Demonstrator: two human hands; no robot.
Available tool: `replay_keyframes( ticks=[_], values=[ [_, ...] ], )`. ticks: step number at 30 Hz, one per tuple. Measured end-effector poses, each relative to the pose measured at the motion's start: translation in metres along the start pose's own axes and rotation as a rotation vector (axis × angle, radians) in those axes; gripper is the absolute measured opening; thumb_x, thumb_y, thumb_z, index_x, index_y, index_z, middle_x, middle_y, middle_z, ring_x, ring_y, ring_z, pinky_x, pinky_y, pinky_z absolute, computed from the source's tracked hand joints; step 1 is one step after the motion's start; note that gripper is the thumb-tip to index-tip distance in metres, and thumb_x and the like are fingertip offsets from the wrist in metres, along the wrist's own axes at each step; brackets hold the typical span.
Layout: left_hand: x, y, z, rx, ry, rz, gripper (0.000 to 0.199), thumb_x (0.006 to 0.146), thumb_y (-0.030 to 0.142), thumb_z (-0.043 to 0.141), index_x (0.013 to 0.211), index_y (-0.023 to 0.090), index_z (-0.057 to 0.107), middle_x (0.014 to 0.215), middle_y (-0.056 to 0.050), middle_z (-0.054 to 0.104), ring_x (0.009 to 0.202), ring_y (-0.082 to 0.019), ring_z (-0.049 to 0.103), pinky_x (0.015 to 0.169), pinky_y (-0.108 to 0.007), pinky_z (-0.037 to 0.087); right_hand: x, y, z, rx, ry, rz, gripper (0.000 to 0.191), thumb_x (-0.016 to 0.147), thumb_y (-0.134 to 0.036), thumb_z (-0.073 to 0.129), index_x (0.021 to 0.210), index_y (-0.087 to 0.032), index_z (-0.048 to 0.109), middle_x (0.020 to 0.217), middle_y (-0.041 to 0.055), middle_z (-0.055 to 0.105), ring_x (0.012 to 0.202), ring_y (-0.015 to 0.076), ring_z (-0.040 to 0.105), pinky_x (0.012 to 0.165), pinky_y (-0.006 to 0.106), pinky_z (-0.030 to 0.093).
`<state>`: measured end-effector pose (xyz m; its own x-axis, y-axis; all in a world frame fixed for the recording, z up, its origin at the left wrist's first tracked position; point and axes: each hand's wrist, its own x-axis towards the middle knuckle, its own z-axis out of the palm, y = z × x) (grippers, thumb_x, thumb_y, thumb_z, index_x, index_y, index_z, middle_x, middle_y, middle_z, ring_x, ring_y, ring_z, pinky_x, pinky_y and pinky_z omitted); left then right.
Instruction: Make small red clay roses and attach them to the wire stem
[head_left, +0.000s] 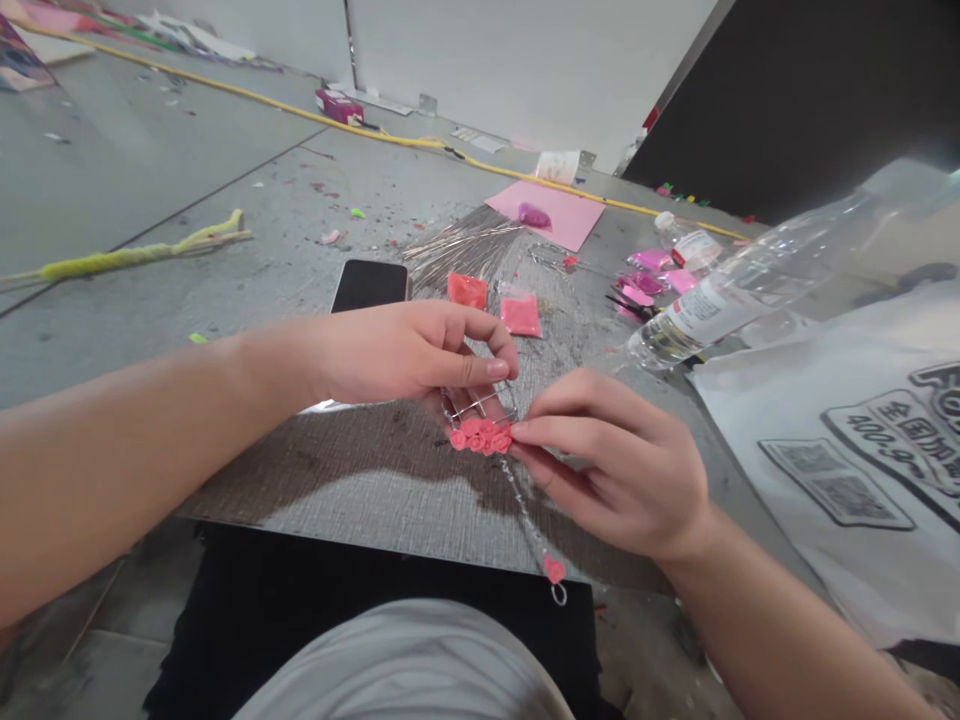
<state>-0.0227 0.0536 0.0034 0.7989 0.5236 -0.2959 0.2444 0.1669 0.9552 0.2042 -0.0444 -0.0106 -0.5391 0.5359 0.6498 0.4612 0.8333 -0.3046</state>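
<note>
Both my hands are at a small wire frame (480,408) of crossed silver wires, with a row of coral-pink roses (480,436) along its lower edge. My left hand (420,350) holds the frame from behind, its fingers curled with thumb and forefinger close together. From the right, my right hand (615,460) pinches the end of the rose row between thumb and fingertips; any small piece there is hidden. A twisted wire (525,502) hangs from the frame toward me. At its lower end are a single pink rose (553,570) and a wire loop (559,595).
Beyond my hands lie a phone (371,285), an orange-red packet (468,291), a pink packet (521,314) and a bundle of thin wires (457,245). At right are a plastic bottle (705,310), black-handled pliers (634,305) and a white printed bag (840,430). A yellow cable (300,105) crosses behind.
</note>
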Motion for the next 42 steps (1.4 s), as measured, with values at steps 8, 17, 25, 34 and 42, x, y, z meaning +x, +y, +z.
replay_keyframes(
  ticks=[8, 17, 25, 34, 42],
  values=[
    [0.001, 0.001, -0.005, 0.085, 0.046, 0.077, 0.026, 0.096, 0.043, 0.070, 0.116, 0.027, 0.070, 0.093, -0.001, 0.079, 0.081, -0.015, 0.075, 0.074, -0.026, 0.058, 0.000, 0.002, -0.004, 0.299, 0.128, 0.545, 0.012, 0.098, -0.031, 0.068, 0.090, -0.021, 0.070, 0.084, 0.0023, 0.070, 0.069, 0.0130, 0.062, 0.055, 0.025, 0.050],
    [0.009, 0.001, -0.013, 0.375, 0.254, 0.212, 0.034, 0.097, 0.049, 0.067, 0.117, 0.023, 0.078, 0.105, -0.004, 0.081, 0.093, -0.018, 0.074, 0.090, -0.031, 0.060, 0.002, 0.018, -0.006, 0.439, -0.232, 0.899, 0.034, 0.096, -0.048, 0.067, 0.082, -0.018, 0.071, 0.072, 0.0002, 0.067, 0.063, 0.0117, 0.056, 0.058, 0.025, 0.044],
    [0.008, 0.001, -0.015, 0.424, 0.268, 0.197, 0.033, 0.089, 0.049, 0.076, 0.111, 0.024, 0.081, 0.102, -0.004, 0.081, 0.098, -0.020, 0.074, 0.090, -0.031, 0.057, 0.003, 0.023, -0.009, 0.364, -0.247, 0.882, 0.032, 0.094, -0.047, 0.067, 0.078, -0.020, 0.072, 0.064, -0.0020, 0.060, 0.058, 0.0115, 0.049, 0.054, 0.026, 0.038],
    [0.005, 0.000, -0.012, 0.361, 0.195, 0.173, 0.033, 0.089, 0.048, 0.076, 0.113, 0.025, 0.079, 0.103, -0.004, 0.080, 0.095, -0.018, 0.073, 0.088, -0.031, 0.057, 0.003, 0.024, -0.009, 0.361, -0.250, 0.870, 0.030, 0.093, -0.044, 0.068, 0.076, -0.019, 0.072, 0.066, -0.0027, 0.058, 0.062, 0.0111, 0.048, 0.058, 0.026, 0.038],
    [0.004, 0.002, -0.007, 0.287, 0.124, 0.158, 0.024, 0.089, 0.039, 0.076, 0.108, 0.023, 0.078, 0.098, -0.003, 0.079, 0.093, -0.018, 0.073, 0.088, -0.031, 0.057, -0.001, 0.027, -0.009, 0.399, -0.264, 0.881, 0.033, 0.092, -0.048, 0.071, 0.077, -0.019, 0.074, 0.067, -0.0017, 0.061, 0.063, 0.0124, 0.051, 0.059, 0.027, 0.040]
  ],
)
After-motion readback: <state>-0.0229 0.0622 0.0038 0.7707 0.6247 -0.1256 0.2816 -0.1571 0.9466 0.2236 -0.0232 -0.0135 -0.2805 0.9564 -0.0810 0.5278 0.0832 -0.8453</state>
